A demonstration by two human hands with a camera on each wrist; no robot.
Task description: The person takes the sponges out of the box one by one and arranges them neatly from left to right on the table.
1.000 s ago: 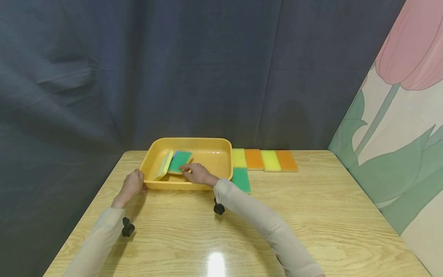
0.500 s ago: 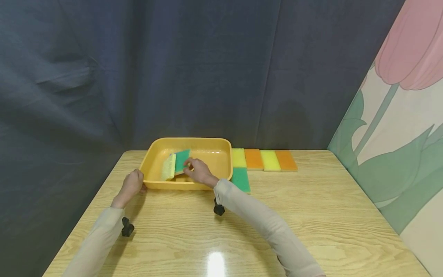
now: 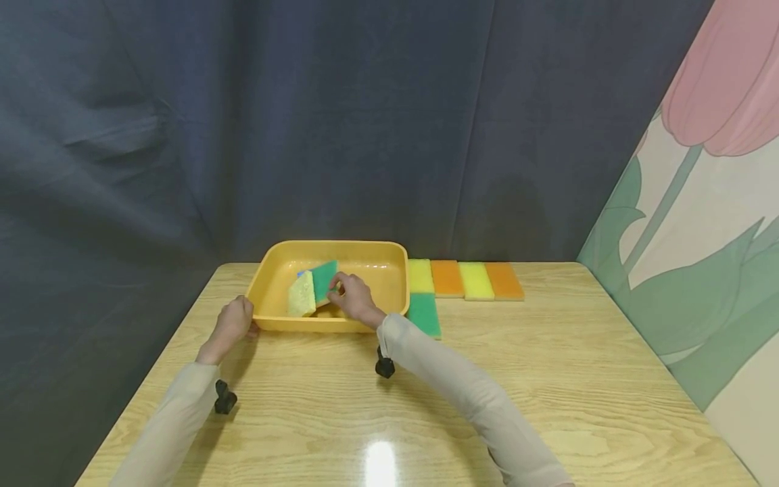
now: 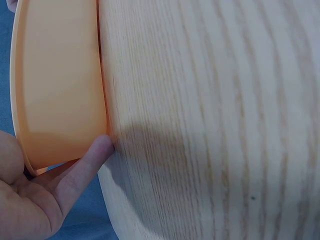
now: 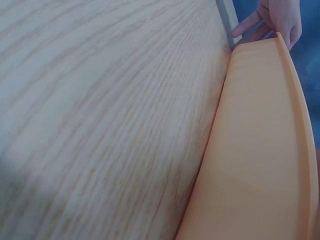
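Apparently partway: five sponges (image 3: 447, 279) lay outside tray (image 3: 385, 277), yellow sponge (image 3: 301, 295) still inside; right hand (image 3: 355, 297) pinched green sponge (image 3: 324, 279), left hand (image 3: 232, 320) gripped tray

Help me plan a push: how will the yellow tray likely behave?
The yellow tray is probably stiff: its walls look undistorted where the left hand grips its corner. It seems unlikely to tip, being wide and low. Its shiny inside may feel slippery.
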